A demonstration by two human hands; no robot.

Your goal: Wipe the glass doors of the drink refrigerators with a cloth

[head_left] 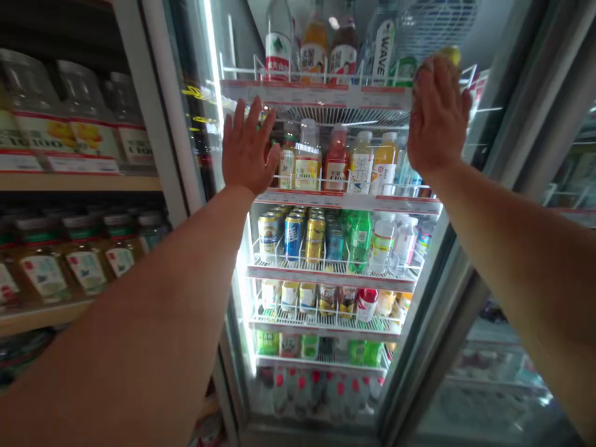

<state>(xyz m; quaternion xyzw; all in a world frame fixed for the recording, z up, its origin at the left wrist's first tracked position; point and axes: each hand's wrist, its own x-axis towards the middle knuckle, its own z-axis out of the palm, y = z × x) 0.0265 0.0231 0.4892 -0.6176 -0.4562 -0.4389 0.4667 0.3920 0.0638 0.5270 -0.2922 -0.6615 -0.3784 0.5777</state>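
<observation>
An open drinks fridge stands in front of me, its wire shelves lit and full. My left hand point(246, 149) is raised with fingers spread at the left end of the second shelf point(344, 200), next to a row of juice and tea bottles point(336, 160). My right hand point(436, 115) reaches to the right end of the top shelf point(316, 93); its fingers curl over a yellow-topped thing point(449, 56) that I cannot make out. Tall bottles point(314, 43) line the top shelf.
Lower shelves hold drink cans point(293, 234), green bottles point(358, 239) and small cups point(326, 298). The open glass door point(186, 124) hangs at the left, with wooden shelves of bottled drinks point(84, 261) behind it. A second glass door point(503, 347) stands at the right.
</observation>
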